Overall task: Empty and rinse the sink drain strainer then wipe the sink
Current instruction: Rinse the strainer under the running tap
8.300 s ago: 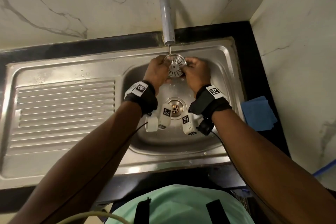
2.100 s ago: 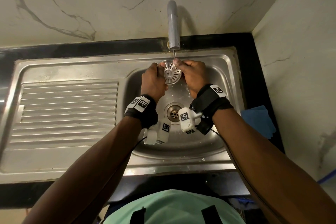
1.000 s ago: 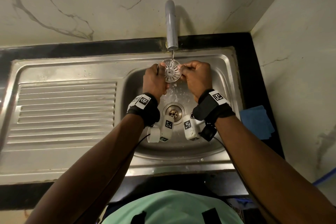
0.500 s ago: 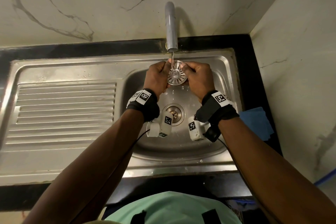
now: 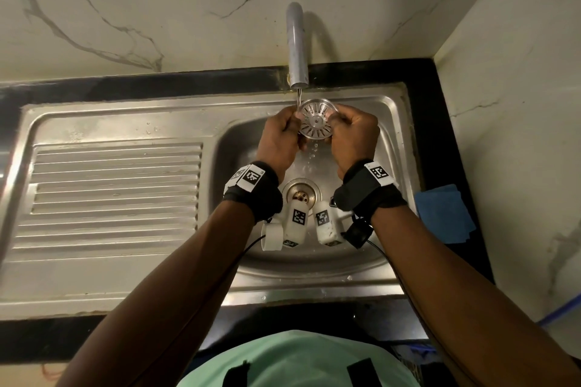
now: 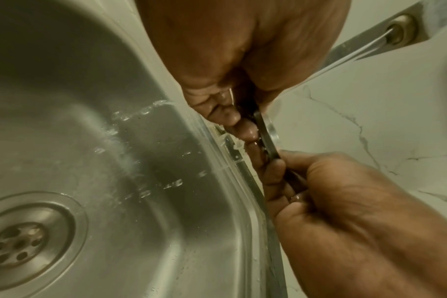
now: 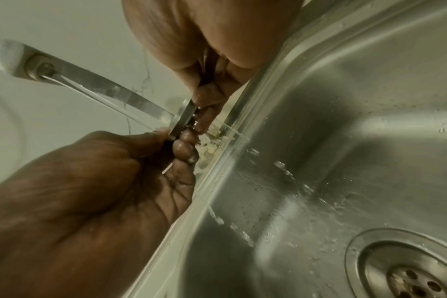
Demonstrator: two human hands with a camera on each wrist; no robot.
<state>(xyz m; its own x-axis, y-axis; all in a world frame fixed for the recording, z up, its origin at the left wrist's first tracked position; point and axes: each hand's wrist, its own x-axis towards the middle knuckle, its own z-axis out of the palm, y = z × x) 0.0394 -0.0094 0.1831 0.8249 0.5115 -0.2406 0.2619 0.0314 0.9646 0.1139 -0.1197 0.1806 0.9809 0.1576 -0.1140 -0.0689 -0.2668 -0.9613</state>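
Observation:
The round metal drain strainer is held over the sink basin, just below the tap spout. A thin stream of water strikes its left rim and drips down through it. My left hand pinches the strainer's left edge and my right hand pinches its right edge. In the left wrist view the strainer shows edge-on between the fingers of both hands. The right wrist view has the stream meeting the strainer's rim. The open drain lies below my wrists.
A ribbed drainboard takes up the left of the steel sink. A folded blue cloth lies on the black counter to the right. Marble walls close in behind and on the right. Water droplets wet the basin floor.
Both hands have kept their hold on the strainer under the running water, turning and tilting it a little. Its slotted face now tilts more towards me.

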